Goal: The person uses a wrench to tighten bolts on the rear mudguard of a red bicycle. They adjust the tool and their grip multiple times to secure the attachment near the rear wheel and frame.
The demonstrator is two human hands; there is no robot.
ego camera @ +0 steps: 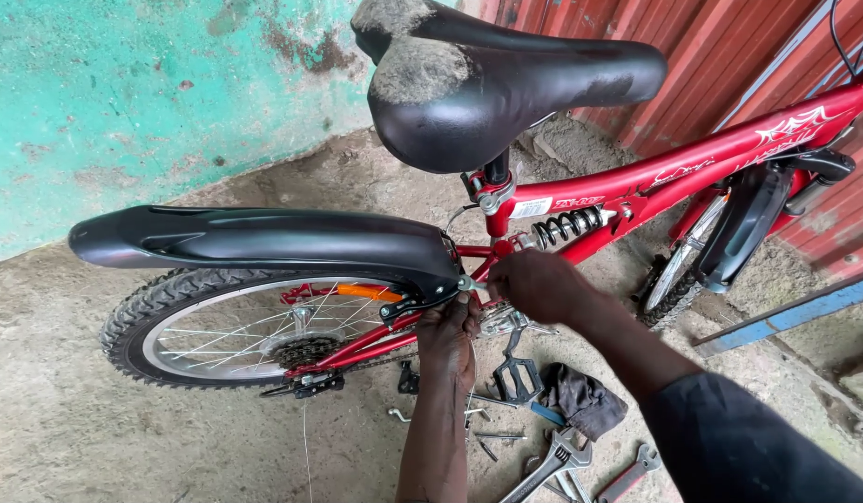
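1. Head view: a red steel-framed bicycle (636,182) stands on a rough concrete floor (68,419), its black padded saddle (506,84) at twelve o'clock and its knobbly rear wheel (255,326) at nine o'clock.
2. The thing in hand is the long black plastic rear mudguard (264,237), which arches over the wheel; its mounting end sits at the picture's centre, against the seat tube beside the coiled black suspension spring (566,225).
3. The left hand (448,337) reaches up from six o'clock, its fingers curled shut just under the mudguard's bracket (422,300); whether they pinch a small tool or the bolt itself I cannot tell.
4. The right hand (536,284) comes in from four o'clock, closed as a loose fist against the frame just right of the bracket; what it grips is hidden.
5. Judged by look, the mudguard is light and springy, stiff only near the bracket, smooth and a little slippery; the bracket end is the firm place to hold, and it lies touching the left fingertips, with the right knuckles just beside it.
6. At five o'clock, steel spanners (557,461), a dark rag (585,399) and a black pedal (517,377) lie on the floor.
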